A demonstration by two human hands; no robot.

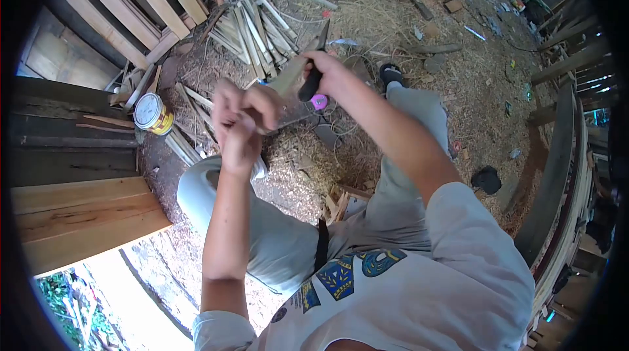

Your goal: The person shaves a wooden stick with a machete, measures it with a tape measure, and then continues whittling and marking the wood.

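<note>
My right hand [326, 74] is closed round the black handle [310, 85] of a large knife, its blade [323, 36] pointing up and away from me. My left hand [244, 112] is raised to the left, smeared by motion, with its fingers curled. Between the two hands runs a pale strip of wood [286, 79], tilted up toward the knife. Its near end disappears at my left fingers, which appear to grip it. Where blade and strip meet is not clear.
Cut wooden strips [252, 33] lie heaped on the shaving-covered ground ahead. A paint bucket [153, 114] stands left, near wooden boards [85, 220]. A purple round object [319, 101] lies below the knife. Wood offcuts [346, 201] sit between my legs.
</note>
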